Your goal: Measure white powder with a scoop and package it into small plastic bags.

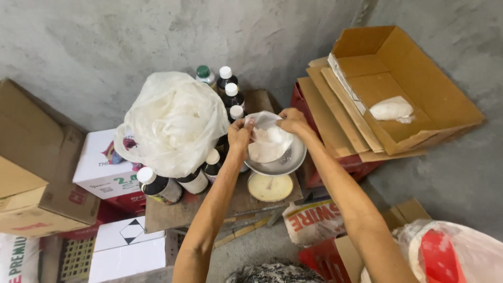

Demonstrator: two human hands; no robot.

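A small clear plastic bag (268,140) of white powder rests in the metal pan (285,165) of a kitchen scale, whose round dial (270,187) faces up below it. My left hand (240,133) pinches the bag's left top edge. The right top edge is gripped by my right hand (293,120). The scale stands on a low wooden board (178,212).
A large crumpled white plastic bag (175,120) and several dark bottles (230,94) with white caps crowd the board's left. An open cardboard box (419,84) at right holds a filled white bag (392,109). Cartons (105,167) stack at left; a sack (312,220) lies below.
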